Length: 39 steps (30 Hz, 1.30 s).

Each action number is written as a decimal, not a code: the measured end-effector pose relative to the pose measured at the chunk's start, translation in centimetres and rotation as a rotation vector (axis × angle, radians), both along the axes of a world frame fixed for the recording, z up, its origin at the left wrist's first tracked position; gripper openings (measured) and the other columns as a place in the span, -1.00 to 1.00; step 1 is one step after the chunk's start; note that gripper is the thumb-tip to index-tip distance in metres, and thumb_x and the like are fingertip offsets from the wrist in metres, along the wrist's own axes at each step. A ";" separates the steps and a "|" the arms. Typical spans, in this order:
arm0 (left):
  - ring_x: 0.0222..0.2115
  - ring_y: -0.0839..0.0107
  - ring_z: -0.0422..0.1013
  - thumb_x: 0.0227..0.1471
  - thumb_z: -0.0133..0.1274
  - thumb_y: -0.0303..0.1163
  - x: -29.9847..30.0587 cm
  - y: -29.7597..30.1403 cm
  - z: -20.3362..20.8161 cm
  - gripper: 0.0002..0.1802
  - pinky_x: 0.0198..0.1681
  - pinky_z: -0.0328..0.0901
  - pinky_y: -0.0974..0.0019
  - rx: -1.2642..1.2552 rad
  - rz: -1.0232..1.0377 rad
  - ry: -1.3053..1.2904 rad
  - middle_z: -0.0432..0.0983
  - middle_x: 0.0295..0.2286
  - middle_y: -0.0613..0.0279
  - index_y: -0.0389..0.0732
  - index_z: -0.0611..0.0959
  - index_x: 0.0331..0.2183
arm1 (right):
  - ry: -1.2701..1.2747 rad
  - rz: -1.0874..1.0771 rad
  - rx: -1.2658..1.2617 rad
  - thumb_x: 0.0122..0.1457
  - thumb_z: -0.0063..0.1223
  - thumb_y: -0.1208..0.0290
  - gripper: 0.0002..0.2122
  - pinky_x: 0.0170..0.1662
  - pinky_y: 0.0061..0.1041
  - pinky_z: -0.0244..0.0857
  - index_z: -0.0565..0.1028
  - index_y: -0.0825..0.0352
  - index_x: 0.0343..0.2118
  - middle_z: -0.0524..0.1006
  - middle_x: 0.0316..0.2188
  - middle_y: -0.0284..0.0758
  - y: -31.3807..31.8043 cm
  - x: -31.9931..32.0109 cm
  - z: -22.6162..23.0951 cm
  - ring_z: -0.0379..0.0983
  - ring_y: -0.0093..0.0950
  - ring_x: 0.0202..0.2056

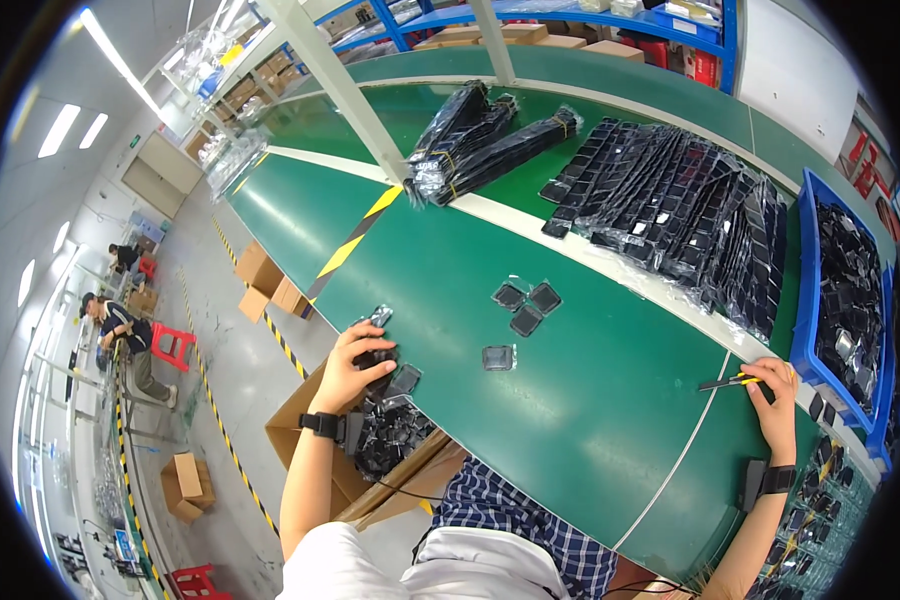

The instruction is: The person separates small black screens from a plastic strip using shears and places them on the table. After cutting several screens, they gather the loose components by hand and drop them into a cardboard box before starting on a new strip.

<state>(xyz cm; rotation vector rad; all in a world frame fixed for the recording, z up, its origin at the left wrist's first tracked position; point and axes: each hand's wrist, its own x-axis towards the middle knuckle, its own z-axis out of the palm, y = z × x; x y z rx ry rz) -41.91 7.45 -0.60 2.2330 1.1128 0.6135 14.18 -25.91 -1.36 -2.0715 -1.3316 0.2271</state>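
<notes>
My left hand is at the table's near left edge, fingers curled around a small black square packet that is partly hidden beneath them. Another square packet lies beside the thumb, and a clear-wrapped piece pokes out past the fingertips. Below this hand, an open cardboard box holds many black packets. At the right, my right hand grips a slim tool with a dark tip and yellow-and-black handles; its exact kind is unclear. Several square packets lie mid-table.
Long strips of black packets lie across the back right, with bundled strips behind. A blue bin full of black pieces stands at the right. A white post rises from the table. Two people are far left.
</notes>
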 end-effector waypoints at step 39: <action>0.37 -0.06 -0.08 0.29 -0.07 -0.06 2.9 -3.9 1.5 -0.48 0.28 -0.13 -0.48 0.349 -0.015 0.723 0.10 0.33 0.25 0.21 0.40 0.25 | 0.016 0.003 0.010 0.08 0.13 0.58 -0.77 0.36 -0.20 -0.26 0.64 0.23 -0.19 0.50 -0.18 -0.39 0.2 0.1 -0.1 0.39 -0.40 0.02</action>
